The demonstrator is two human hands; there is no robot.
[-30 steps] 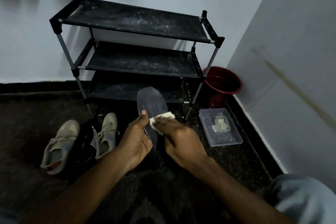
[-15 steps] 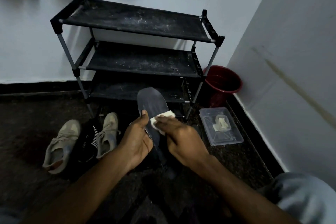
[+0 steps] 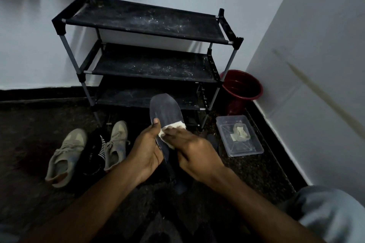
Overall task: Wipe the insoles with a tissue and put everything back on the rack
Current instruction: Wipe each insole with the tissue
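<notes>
Little has moved — right hand [image 3: 194, 150] holds tissue [image 3: 174, 125] against insole [image 3: 165, 110] — left hand [image 3: 147, 150] grips it.

Single view, head-worn, wide-angle. It looks forward and steeply down from above the rack [image 3: 146, 19], so the top shelf's upper face shows. The lens faces the far edge of the floor [image 3: 29, 124], where the rack stands against the back wall [image 3: 29, 25]. The side wall [image 3: 316, 65] runs in along the floor's right edge, with a bucket [image 3: 241, 85] in the far right corner. Straight lines bow toward the frame edges. Closest to the lens are both forearms rising from the bottom of frame, with the left hand [image 3: 147, 148] and right hand [image 3: 197, 152] near, just below centre. A grey-clad knee [image 3: 331, 213] sits at bottom right.
</notes>
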